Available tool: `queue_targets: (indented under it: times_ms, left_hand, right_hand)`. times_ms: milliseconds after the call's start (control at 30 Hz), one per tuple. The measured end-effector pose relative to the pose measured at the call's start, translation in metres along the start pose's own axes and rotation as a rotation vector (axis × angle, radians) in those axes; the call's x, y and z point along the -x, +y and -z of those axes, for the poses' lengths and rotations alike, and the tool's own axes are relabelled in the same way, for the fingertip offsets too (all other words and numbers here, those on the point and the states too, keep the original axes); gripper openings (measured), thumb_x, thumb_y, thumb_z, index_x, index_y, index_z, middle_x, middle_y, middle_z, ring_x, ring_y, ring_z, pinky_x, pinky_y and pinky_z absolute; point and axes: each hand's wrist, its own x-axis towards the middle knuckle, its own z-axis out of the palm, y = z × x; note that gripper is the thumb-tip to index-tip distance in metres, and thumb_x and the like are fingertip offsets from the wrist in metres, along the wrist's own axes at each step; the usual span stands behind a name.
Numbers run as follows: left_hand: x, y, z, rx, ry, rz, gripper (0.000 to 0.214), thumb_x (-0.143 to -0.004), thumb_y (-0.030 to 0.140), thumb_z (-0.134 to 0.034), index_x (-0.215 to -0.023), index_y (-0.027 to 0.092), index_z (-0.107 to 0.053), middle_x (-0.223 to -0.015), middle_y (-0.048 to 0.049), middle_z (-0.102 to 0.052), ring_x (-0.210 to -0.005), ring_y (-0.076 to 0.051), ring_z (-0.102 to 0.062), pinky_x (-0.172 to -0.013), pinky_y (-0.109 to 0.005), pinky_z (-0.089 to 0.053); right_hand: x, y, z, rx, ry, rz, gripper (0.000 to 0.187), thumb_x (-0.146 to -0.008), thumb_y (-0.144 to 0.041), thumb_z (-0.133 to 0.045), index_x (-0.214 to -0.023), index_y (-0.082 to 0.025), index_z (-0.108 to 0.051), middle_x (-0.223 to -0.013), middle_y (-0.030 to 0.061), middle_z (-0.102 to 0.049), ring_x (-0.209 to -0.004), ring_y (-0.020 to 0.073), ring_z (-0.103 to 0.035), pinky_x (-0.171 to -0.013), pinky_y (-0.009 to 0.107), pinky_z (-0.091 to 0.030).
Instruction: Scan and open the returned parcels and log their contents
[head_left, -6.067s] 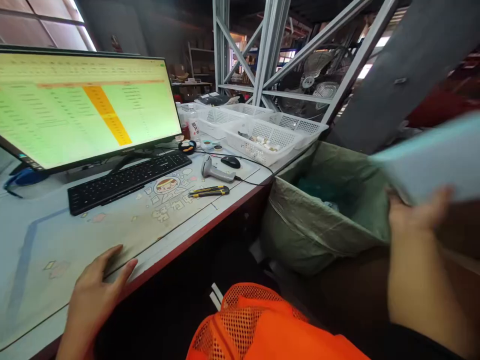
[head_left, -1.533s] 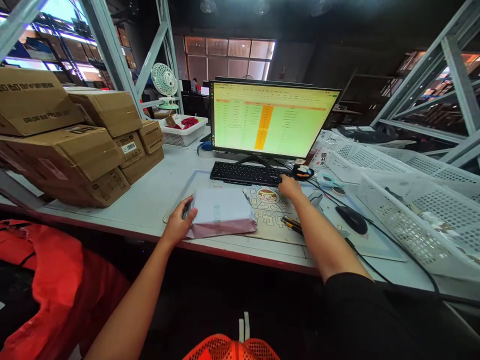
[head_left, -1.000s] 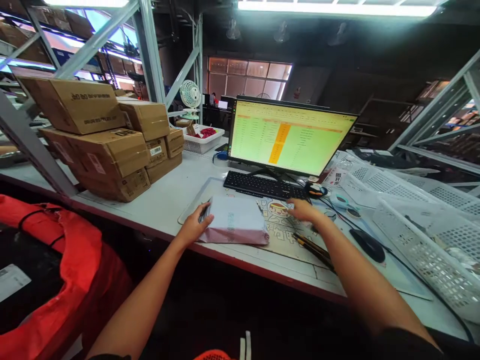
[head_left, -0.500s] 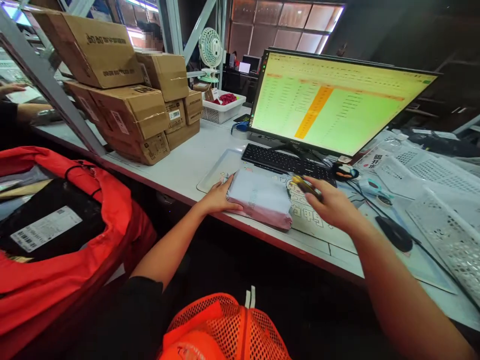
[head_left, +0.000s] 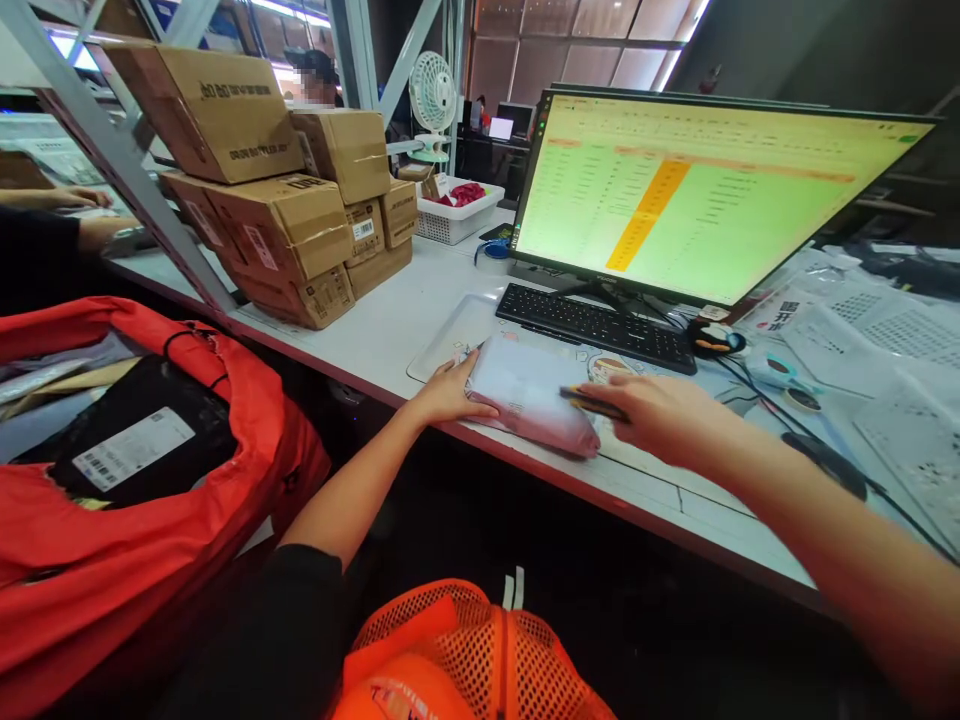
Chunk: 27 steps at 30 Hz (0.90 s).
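Observation:
A white wrapped package (head_left: pixel 529 385) with a pinkish front side lies at the desk's front edge. My left hand (head_left: pixel 448 393) grips its left end, the thumb along the front and the fingers over the far left corner. In my right hand (head_left: pixel 646 412) is a black and yellow utility knife (head_left: pixel 598 402), its tip over the right part of the package's top. Whether the tip touches the wrapping I cannot tell. Beneath the package is a printed desk mat (head_left: pixel 435 345), partly covered.
Behind the package stand a black keyboard (head_left: pixel 585 322) and a monitor (head_left: pixel 697 200). Cardboard boxes (head_left: pixel 281 225) are stacked at the left, near a white basket (head_left: pixel 457 212). A red bag (head_left: pixel 277 420) of parcels sits left of me. Another person's hand (head_left: pixel 86 198) shows far left.
My right hand has brought the knife down and left, from beside the package to over its top. My left hand keeps its grip. The view has shifted slightly.

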Motion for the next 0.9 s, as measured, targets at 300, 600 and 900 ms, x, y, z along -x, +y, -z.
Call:
queue_targets:
  times_ms: [300,600,900]
  left_hand:
    - [-0.004,0.006,0.002,0.141,0.061,-0.174,0.108,-0.084,0.089,-0.044,-0.162,0.014,-0.034,-0.161,-0.0182,-0.046,-0.147,-0.037,-0.046,-0.126,-0.052,-0.026]
    - [-0.047,0.069,0.012,-0.06,0.012,-0.594,0.034,-0.096,0.044,-0.057,-0.11,0.019,-0.076,-0.128,-0.0116,-0.068,-0.121,-0.027,-0.061,-0.112,-0.041,-0.043]
    - [-0.045,0.073,0.007,-0.162,0.06,-0.606,0.037,-0.103,0.043,-0.041,-0.099,0.017,-0.068,-0.101,-0.0105,-0.065,-0.098,-0.024,-0.059,-0.093,-0.036,-0.046]
  right_hand:
    - [0.105,0.074,-0.125,-0.226,0.102,-0.526,0.064,-0.093,-0.043,-0.049,-0.15,-0.017,-0.056,-0.124,0.0168,-0.073,-0.105,0.0353,-0.072,-0.086,0.046,-0.058]
    - [0.046,0.06,-0.121,-0.363,0.321,-0.416,0.049,-0.095,-0.038,-0.046,-0.128,-0.011,-0.07,-0.128,0.0198,-0.071,-0.119,0.0332,-0.066,-0.107,0.05,-0.051]
    - [-0.041,0.021,-0.052,-0.662,0.44,-0.228,0.047,-0.096,-0.033,-0.051,-0.136,-0.013,-0.065,-0.128,0.014,-0.073,-0.113,0.0225,-0.069,-0.1,0.038,-0.054]
